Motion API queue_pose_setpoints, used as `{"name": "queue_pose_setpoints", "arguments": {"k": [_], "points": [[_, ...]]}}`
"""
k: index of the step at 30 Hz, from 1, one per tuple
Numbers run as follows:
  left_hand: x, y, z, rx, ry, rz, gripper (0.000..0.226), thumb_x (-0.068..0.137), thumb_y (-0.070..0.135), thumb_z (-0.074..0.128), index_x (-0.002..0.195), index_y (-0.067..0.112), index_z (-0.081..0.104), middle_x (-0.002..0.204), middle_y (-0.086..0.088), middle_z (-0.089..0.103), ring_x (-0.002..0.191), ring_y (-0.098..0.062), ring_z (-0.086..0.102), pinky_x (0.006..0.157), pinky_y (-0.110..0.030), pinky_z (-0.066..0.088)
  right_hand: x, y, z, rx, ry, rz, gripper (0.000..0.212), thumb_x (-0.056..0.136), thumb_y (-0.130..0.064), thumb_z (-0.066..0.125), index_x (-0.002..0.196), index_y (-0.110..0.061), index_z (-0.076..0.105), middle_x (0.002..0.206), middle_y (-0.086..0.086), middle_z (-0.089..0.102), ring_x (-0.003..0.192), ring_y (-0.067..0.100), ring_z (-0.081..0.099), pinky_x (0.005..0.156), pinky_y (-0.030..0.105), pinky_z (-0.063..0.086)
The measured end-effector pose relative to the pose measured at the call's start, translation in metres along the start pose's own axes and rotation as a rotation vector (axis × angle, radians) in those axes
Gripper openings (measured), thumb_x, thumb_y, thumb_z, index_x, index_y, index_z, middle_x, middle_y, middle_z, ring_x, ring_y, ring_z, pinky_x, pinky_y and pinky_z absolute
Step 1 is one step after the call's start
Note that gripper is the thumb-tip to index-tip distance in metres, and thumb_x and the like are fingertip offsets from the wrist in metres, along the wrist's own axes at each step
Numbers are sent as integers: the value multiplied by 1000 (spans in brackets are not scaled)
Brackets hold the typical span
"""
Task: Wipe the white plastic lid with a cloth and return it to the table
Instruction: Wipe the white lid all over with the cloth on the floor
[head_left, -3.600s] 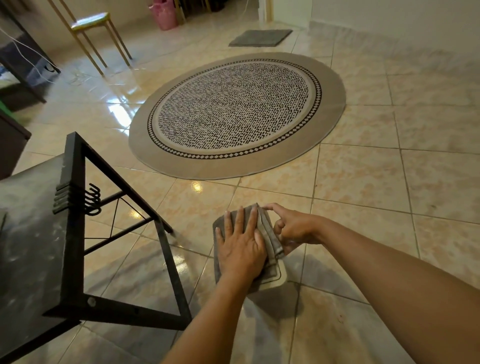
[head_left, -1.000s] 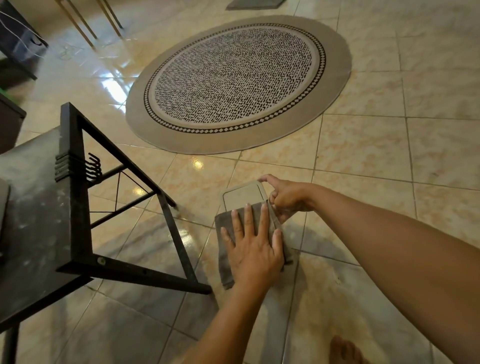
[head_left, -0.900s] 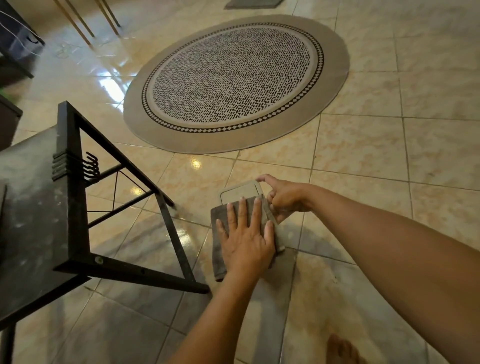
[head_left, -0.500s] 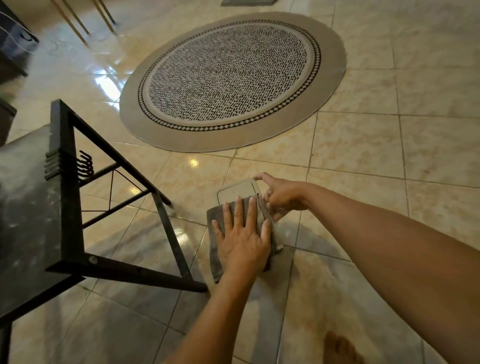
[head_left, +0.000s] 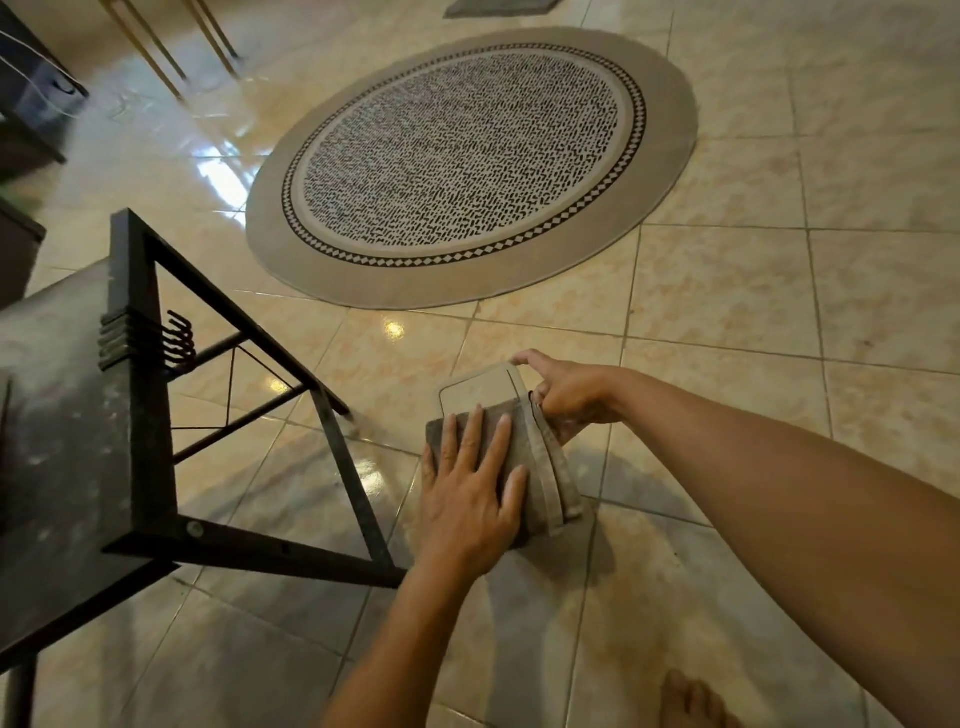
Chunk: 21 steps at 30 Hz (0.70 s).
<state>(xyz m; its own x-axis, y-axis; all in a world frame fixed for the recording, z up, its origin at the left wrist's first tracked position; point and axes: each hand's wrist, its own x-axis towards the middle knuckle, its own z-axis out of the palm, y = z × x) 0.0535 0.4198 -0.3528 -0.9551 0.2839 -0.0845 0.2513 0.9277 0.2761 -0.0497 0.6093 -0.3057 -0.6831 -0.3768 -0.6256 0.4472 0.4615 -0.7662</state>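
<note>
The white plastic lid (head_left: 480, 388) is held in the air above the tiled floor, tilted, with only its far end showing. My right hand (head_left: 569, 392) grips its right edge, index finger over the far corner. A grey cloth (head_left: 535, 457) covers the near part of the lid. My left hand (head_left: 470, 493) lies flat on the cloth with fingers spread, pressing it against the lid. The dark table (head_left: 57, 415) stands to the left, apart from the lid.
The table's black metal frame (head_left: 332, 431) juts toward my left hand, with hooks (head_left: 179, 338) on its side. A round patterned rug (head_left: 467, 161) lies ahead on the floor. A bare foot (head_left: 691, 701) shows at the bottom right. Chair legs (head_left: 171, 41) stand far left.
My left hand has slid the cloth slightly back and forth over the lid since a second ago; 3.6 s ago the cloth covered the lid's far end. My right hand's grip is unchanged.
</note>
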Motion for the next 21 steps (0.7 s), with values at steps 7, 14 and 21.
{"name": "queue_pose_setpoints", "arguments": {"k": [7, 14, 21], "points": [[19, 19, 4, 108, -8, -42, 68, 96, 71, 6, 154, 44, -17, 165, 0, -22, 147, -23, -32, 118, -52, -18, -4, 1, 0, 9, -1, -7, 92, 87, 15, 57, 151, -39, 18, 124, 21, 59, 104, 39, 68, 76, 52, 62], [2, 33, 13, 88, -8, -147, 76, 90, 79, 1, 151, 42, -25, 161, -1, -32, 143, -24, -39, 107, -39, -36, 2, -1, 1, -9, -20, 4, 92, 86, 13, 58, 151, -40, 18, 110, 20, 61, 88, 30, 70, 65, 42, 62], [17, 16, 1, 65, -34, -214, 74, 90, 76, 3, 147, 44, -31, 160, 3, -34, 142, -21, -39, 110, -43, -28, 2, 1, 2, -13, 14, 8, 93, 86, 19, 50, 151, -40, 19, 91, 10, 54, 71, 21, 67, 68, 46, 63]]}}
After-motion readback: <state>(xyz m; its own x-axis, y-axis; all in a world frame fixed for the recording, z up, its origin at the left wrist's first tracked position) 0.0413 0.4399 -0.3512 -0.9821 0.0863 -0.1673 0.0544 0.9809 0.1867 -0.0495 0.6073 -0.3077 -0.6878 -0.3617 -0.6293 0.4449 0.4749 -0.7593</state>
